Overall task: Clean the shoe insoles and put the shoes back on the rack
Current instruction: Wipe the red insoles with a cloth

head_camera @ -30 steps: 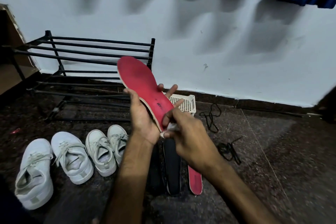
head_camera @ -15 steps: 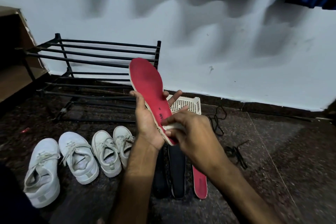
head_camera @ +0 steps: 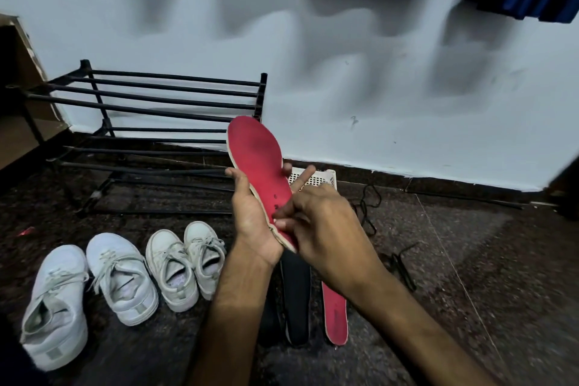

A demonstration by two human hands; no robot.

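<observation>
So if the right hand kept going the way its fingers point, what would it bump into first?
The right hand points left, its fingers already on the red insole. Right behind that is the left hand, probably met next; depth is unclear.

Soft red insole (head_camera: pixel 258 163), dull, not shiny
Black metal rack (head_camera: pixel 156 103); white cloth shoes (head_camera: pixel 122 279); speckled stone floor (head_camera: pixel 470 260)

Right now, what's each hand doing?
Left hand: closed on the red insole.
Right hand: fingers pressed on that insole's heel; contents hidden.
</observation>
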